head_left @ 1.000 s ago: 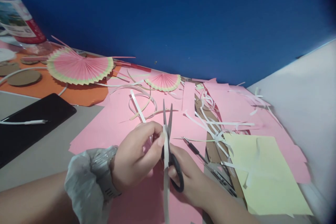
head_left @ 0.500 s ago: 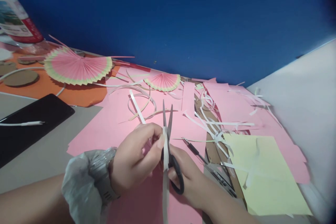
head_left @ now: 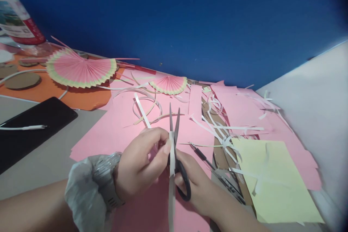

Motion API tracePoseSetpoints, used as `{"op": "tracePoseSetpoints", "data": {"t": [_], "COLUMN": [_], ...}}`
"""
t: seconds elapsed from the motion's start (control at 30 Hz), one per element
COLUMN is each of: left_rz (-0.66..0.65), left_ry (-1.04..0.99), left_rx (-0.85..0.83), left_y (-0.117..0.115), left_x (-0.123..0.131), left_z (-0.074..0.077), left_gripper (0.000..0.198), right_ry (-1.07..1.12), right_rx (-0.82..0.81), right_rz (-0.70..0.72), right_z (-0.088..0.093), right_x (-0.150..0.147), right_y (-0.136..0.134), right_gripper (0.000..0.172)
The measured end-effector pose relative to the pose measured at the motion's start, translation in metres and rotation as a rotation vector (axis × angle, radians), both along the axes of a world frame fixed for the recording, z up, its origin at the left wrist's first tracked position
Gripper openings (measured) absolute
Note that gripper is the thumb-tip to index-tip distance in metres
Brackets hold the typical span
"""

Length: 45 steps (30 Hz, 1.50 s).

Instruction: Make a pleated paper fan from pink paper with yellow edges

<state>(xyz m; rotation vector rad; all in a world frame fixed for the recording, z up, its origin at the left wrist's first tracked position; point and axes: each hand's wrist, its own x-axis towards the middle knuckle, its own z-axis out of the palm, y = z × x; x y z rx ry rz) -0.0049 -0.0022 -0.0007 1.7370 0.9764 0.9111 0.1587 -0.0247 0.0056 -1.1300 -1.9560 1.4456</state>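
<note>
My left hand is closed, thumb and forefinger pinching a narrow white paper strip that hangs down toward the bottom edge. In my right hand is a pair of black-handled scissors, its blades pointing away from me and slightly apart. The strip's upper end lies against the scissors near the base of the blades; whether it is between them I cannot tell. Under both hands lies a sheet of pink paper. Another white strip sticks out beyond my left hand.
Pleated pink-and-yellow paper fans stand at the back left near a bottle. A black phone or tablet lies left. To the right are a pen, a utility knife, loose strips and yellow paper. A blue wall rises behind.
Almost nothing differs. Both hands keep their hold on the strip and the scissors, and the blades stay slightly apart.
</note>
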Motion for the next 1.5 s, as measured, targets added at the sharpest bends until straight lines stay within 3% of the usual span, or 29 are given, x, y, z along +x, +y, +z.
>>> {"op": "tracePoseSetpoints", "data": {"t": [0.8, 1.0, 1.2, 1.5], "left_rz": [0.002, 0.049, 0.081, 0.052], "left_ry": [0.001, -0.093, -0.011, -0.052], "left_rx": [-0.004, -0.079, 0.027, -0.022], "left_y": [0.0004, -0.0008, 0.0019, 0.0000], "left_x": [0.0002, 0.0004, 0.0009, 0.0014], "left_z": [-0.0002, 0.0003, -0.0001, 0.0028], "left_gripper": [0.018, 0.017, 0.016, 0.017], "right_ry": [-0.001, 0.009, 0.016, 0.007], "right_rx": [0.028, 0.000, -0.028, -0.034], "right_rz": [-0.011, -0.010, 0.005, 0.008], "right_z": [-0.0017, -0.0023, -0.0005, 0.0006], "right_x": [0.0002, -0.0002, -0.0007, -0.0004], "right_y": [-0.0009, 0.0003, 0.0004, 0.0008], "right_gripper": [0.054, 0.054, 0.056, 0.059]}}
